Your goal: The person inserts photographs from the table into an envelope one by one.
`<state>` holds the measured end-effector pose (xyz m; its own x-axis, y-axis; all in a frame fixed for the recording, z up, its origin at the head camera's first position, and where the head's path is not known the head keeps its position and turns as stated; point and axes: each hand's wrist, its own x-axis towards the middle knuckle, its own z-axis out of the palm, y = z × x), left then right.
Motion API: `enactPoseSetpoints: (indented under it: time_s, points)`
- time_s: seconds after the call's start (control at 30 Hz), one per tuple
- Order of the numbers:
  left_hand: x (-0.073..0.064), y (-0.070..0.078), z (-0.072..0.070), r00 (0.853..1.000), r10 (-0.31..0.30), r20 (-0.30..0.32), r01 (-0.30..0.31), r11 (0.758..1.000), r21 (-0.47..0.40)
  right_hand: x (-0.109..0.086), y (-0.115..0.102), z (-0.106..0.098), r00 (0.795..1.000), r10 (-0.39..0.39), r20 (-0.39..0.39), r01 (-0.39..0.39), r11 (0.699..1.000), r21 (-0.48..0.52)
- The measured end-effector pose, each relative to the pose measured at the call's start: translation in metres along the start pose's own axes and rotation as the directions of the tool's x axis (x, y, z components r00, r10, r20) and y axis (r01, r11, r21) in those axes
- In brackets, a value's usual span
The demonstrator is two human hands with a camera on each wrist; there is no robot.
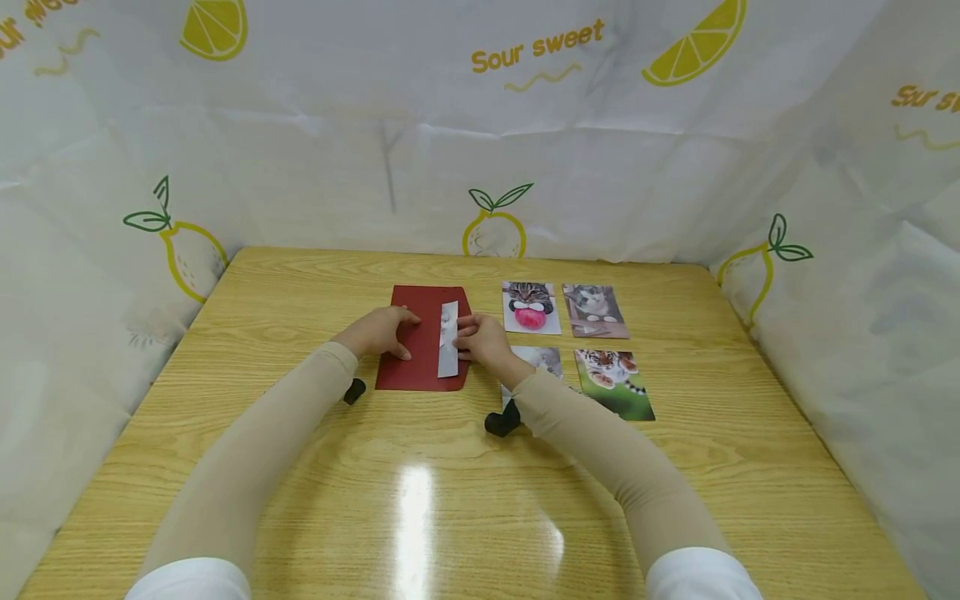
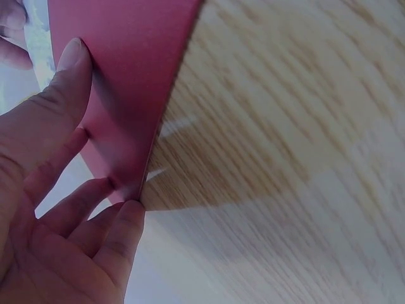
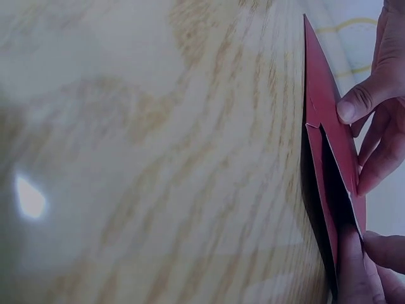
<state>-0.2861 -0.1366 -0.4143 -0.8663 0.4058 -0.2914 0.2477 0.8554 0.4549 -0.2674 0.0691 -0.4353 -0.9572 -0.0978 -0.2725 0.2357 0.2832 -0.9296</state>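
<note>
A red envelope (image 1: 420, 372) lies on the table, its opening on the right. A pale photo card (image 1: 447, 354) sticks out of it as a narrow strip. My right hand (image 1: 487, 343) pinches the card's right edge; in the right wrist view, one finger (image 3: 353, 269) reaches into the gap under the edge and the thumb (image 3: 383, 249) is above. The left hand (image 1: 381, 331) spreads over the envelope's left part. Its thumb (image 2: 74, 63) presses on the red paper (image 2: 126, 50), while the other fingertips touch the far edge. How deep the card sits is hidden.
Right of the envelope lie a cat photo with a pink ball (image 1: 531, 318), a grey-and-white cat photo (image 1: 596, 311), a tiger cub photo (image 1: 615, 383), and a greyish photo (image 1: 543, 358) partly covered by my right arm. White lemon-printed cloth (image 1: 337, 167) stands behind the table.
</note>
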Motion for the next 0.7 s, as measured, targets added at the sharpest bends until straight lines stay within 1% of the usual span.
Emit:
enactPoseSetpoints:
  time_s: [0.47,0.7]
  points:
    - [0.0005,0.0,-0.0001,1.0,0.005,-0.008,-0.005,1.0,-0.004,0.0006,0.0006,0.0054,1.0,-0.001,0.021,0.001,1.0,-0.016]
    - [0.0004,-0.0003,-0.0003,1.0,0.001,-0.005,-0.001,1.0,-0.006,-0.0014,-0.0007,0.0064,0.999,-0.005,0.044,0.008,0.998,-0.056]
